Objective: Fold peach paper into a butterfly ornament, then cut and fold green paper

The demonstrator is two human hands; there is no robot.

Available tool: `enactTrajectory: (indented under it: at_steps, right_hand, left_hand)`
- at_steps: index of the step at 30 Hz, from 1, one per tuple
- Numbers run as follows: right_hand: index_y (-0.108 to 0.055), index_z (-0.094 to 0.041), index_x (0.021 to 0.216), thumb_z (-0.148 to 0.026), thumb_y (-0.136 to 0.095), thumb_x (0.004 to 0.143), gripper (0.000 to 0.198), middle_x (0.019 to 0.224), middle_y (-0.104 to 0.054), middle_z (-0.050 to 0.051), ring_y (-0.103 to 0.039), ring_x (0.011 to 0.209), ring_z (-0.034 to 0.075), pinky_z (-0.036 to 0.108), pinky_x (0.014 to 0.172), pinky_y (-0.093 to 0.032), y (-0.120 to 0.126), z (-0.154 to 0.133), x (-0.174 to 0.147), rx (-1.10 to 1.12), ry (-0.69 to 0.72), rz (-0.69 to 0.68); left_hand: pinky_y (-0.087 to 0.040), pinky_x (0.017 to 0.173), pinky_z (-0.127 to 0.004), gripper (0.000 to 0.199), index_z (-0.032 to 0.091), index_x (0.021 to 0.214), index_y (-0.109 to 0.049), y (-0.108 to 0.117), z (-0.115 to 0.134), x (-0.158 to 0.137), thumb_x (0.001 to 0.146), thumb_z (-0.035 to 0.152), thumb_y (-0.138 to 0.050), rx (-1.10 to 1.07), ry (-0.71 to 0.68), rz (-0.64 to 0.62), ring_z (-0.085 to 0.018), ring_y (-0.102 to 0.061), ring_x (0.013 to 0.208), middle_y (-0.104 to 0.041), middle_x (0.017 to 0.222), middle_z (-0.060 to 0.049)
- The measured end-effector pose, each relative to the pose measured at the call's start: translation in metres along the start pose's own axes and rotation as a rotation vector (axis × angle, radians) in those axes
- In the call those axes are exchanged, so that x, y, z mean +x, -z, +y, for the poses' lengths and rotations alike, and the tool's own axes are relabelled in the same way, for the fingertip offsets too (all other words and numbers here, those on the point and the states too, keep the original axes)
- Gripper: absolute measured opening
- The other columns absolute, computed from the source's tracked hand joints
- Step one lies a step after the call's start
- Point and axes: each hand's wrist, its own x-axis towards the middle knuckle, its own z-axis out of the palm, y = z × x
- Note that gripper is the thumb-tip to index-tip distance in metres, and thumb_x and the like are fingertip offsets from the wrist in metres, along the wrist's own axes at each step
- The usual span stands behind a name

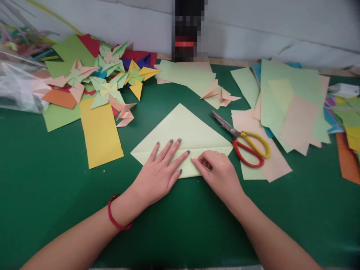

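Observation:
A light green sheet of paper (pixel 180 123) lies with one corner pointing away from me. A crease runs across its middle, and its near corner is folded up, leaving a straight near edge. My left hand (pixel 159 172) rests flat on the paper with its fingers spread. Curled with thumb and fingertips together, my right hand (pixel 218 168) is on the folded part, right of the left fingertips; the tip of the flap is partly hidden there. Scissors (pixel 234 133) with one red and one yellow handle lie just right of the paper, blades slightly apart.
Folded paper pinwheel shapes (pixel 109 90) and coloured sheets are heaped at the back left, beside a clear plastic bag (pixel 19 82). A yellow sheet (pixel 101 135) lies nearer. Loose pale sheets (pixel 292 78) overlap at the right on the green table (pixel 182 232). A wall stands behind.

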Motion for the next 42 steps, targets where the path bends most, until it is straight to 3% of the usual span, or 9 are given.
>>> enactTrajectory:
  at_steps: [5, 20, 26, 42]
  right_hand:
    - [-0.050, -0.018, 0.067, -0.033, -0.051, 0.089, 0.026, 0.061, -0.052, -0.002, -0.048, 0.061, 0.013, 0.028, 0.065, -0.032, 0.0004, -0.0009, -0.0014, 0.005, 0.005, 0.006]
    - [-0.049, -0.019, 0.067, -0.033, -0.049, 0.089, 0.027, 0.061, -0.053, -0.001, -0.048, 0.061, 0.014, 0.029, 0.064, -0.033, 0.0003, -0.0016, -0.0009, -0.011, 0.003, 0.007]
    - [-0.048, -0.019, 0.066, -0.033, -0.050, 0.089, 0.027, 0.060, -0.052, -0.001, -0.048, 0.061, 0.013, 0.029, 0.063, -0.032, 0.0007, -0.0016, -0.0005, -0.027, 0.011, 0.016]
    - [-0.047, -0.019, 0.066, -0.033, -0.050, 0.089, 0.027, 0.060, -0.051, -0.002, -0.048, 0.060, 0.013, 0.029, 0.064, -0.033, -0.0002, -0.0019, -0.0005, -0.013, 0.004, 0.025]
  left_hand:
    - [-0.017, 0.111, -0.054, 0.048, 0.030, 0.143, -0.028, 0.0002, -0.0012, 0.0003, 0.096, 0.035, -0.030, -0.010, -0.011, -0.005, -0.029, -0.012, 0.141, -0.013, 0.154, -0.009]
    - [-0.016, 0.112, -0.053, 0.049, 0.021, 0.144, -0.028, -0.0006, 0.0010, 0.0006, 0.096, 0.033, -0.029, 0.010, 0.008, -0.003, -0.029, -0.014, 0.141, -0.014, 0.154, -0.009]
    - [-0.017, 0.111, -0.054, 0.049, 0.028, 0.143, -0.030, -0.0003, 0.0000, 0.0007, 0.094, 0.032, -0.036, -0.014, -0.004, 0.020, -0.029, -0.014, 0.141, -0.015, 0.154, -0.008]
    - [-0.016, 0.111, -0.053, 0.049, 0.028, 0.143, -0.028, 0.0002, -0.0001, 0.0006, 0.095, 0.030, -0.034, -0.024, 0.003, 0.009, -0.028, -0.015, 0.141, -0.016, 0.154, -0.007]
